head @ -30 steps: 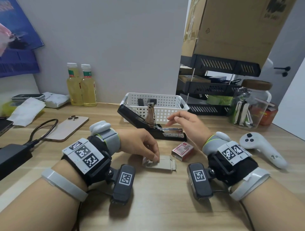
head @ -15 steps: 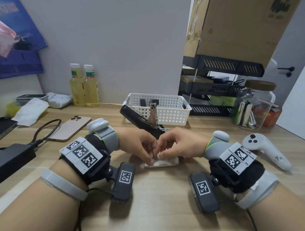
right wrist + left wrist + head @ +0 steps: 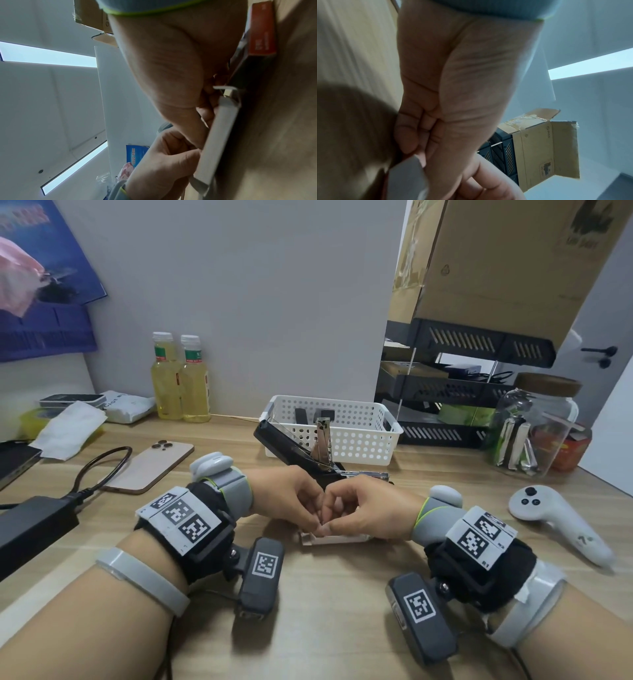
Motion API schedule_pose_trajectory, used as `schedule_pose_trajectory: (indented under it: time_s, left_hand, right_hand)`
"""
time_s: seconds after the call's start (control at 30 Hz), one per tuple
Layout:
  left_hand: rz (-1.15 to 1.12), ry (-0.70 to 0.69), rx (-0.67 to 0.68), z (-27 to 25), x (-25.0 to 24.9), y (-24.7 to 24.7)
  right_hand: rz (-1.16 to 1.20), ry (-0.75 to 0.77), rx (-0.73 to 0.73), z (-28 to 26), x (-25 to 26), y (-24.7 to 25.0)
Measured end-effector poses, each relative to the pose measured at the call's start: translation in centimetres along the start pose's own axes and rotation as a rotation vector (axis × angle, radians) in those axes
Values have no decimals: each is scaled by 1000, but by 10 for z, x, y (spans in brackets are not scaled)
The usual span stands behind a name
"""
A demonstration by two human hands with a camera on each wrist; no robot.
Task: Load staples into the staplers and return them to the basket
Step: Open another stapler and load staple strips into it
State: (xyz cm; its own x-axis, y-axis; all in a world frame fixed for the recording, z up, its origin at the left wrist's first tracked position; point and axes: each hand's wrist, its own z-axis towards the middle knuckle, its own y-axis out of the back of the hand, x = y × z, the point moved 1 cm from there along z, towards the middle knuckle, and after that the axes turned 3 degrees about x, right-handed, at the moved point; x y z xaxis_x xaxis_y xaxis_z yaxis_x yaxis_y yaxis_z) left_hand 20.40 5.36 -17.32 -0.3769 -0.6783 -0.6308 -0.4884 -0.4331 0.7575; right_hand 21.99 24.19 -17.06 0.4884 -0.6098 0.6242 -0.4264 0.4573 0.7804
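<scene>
Both our hands are bent over the small white staple tray (image 3: 334,539) lying on the desk (image 3: 325,628): our left hand (image 3: 291,496) has its fingertips curled down onto the tray's left end, and our right hand (image 3: 366,513) has thumb and fingers drawn together over the middle, apparently pinching at a strip of staples we cannot actually see. The black stapler (image 3: 298,455) stands open just beyond our knuckles, in front of the white basket (image 3: 359,440), its top arm swung up. A red staple box (image 3: 262,29) lies beside the tray. We judge a staple strip light, stiff yet brittle, and slippery, so we should take it by its long sides near the middle, with little squeeze.
</scene>
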Motion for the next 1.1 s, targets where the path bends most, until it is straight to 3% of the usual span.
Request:
schedule_pose_trajectory:
  time_s: [0.33, 0.47, 0.67, 1.1]
  left_hand:
    - [-483, -132, -232, 7, -1, 1]
    - [-593, -115, -271, 13, 3, -8]
    - [-778, -89, -274, 17, 12, -14]
    - [-761, -103, -259, 17, 13, -14]
  right_hand:
    - [355, 69, -335, 1, -23, 22]
    - [483, 44, -500, -2, -37, 35]
    - [518, -22, -543, -2, -50, 40]
    - [550, -30, -611, -6, -47, 44]
